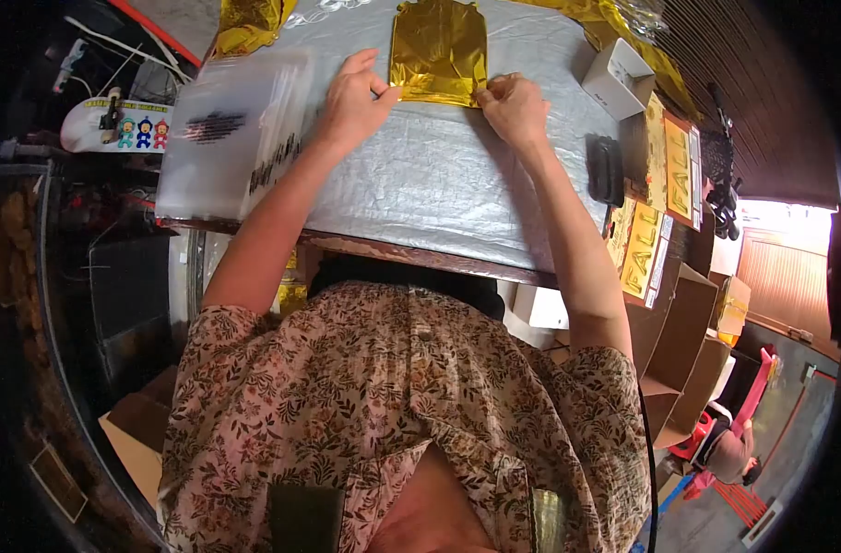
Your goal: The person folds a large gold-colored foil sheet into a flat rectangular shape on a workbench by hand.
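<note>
A shiny gold foil piece (pixel 439 55), creased and roughly rectangular, lies flat on the silver-covered table (pixel 411 184). At its near left corner is my left hand (pixel 354 100), thumb and index fingertip together on the edge while the other fingers stay loosely bent. My right hand (pixel 515 109) pinches the near right corner with its fingers curled in. The near edge of the foil runs fairly straight between the two hands.
Clear plastic sheets (pixel 222 129) with black marks lie on the left. On the right are a white box (pixel 619 78), a black case (pixel 606 170) and printed packs (pixel 642 244). More gold foil (pixel 250 23) sits at the back. Cardboard boxes (pixel 683 323) and another person (pixel 729 452) are at right.
</note>
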A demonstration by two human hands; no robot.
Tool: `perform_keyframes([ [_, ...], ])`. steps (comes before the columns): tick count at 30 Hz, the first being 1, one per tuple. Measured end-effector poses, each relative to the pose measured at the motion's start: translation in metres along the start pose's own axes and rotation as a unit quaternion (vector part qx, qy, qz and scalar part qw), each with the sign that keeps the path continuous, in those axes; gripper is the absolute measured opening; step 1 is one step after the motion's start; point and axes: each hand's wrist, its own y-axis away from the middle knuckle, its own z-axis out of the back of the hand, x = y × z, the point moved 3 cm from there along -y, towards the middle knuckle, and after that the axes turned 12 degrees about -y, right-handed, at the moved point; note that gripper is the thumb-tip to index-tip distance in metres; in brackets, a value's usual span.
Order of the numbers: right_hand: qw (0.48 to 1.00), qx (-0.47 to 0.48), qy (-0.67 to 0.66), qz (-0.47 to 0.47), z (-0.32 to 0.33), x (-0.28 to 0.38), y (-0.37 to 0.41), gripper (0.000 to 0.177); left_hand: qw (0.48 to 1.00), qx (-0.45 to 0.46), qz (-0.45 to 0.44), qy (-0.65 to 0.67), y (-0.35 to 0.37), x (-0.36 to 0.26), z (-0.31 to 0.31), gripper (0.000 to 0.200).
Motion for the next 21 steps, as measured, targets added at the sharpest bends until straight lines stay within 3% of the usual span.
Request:
perform_keyframes([
  [4, 0.999, 0.002, 0.028, -0.017, 0.001, 0.006, 0.007, 0.021, 1.000, 0.004, 0.015, 0.009, 0.002, -0.002, 0.004, 0.020],
  [9, 0.997, -0.056, 0.043, 0.027, 0.006, 0.021, 0.034, 0.020, 0.999, 0.037, 0.007, -0.013, 0.010, -0.009, 0.013, 0.021],
  [10, 0.995, -0.051, 0.081, 0.024, 0.005, 0.023, 0.038, 0.028, 0.999, 0.039, 0.003, -0.012, 0.010, -0.009, 0.013, 0.021],
  [14, 0.995, -0.074, 0.056, 0.045, 0.004, 0.021, 0.047, 0.028, 0.999, 0.046, 0.019, 0.002, 0.011, -0.008, 0.014, 0.023],
  [21, 0.987, -0.107, 0.061, 0.098, 0.003, 0.026, 0.055, 0.020, 0.998, 0.046, 0.032, 0.006, 0.012, -0.008, 0.015, 0.026],
])
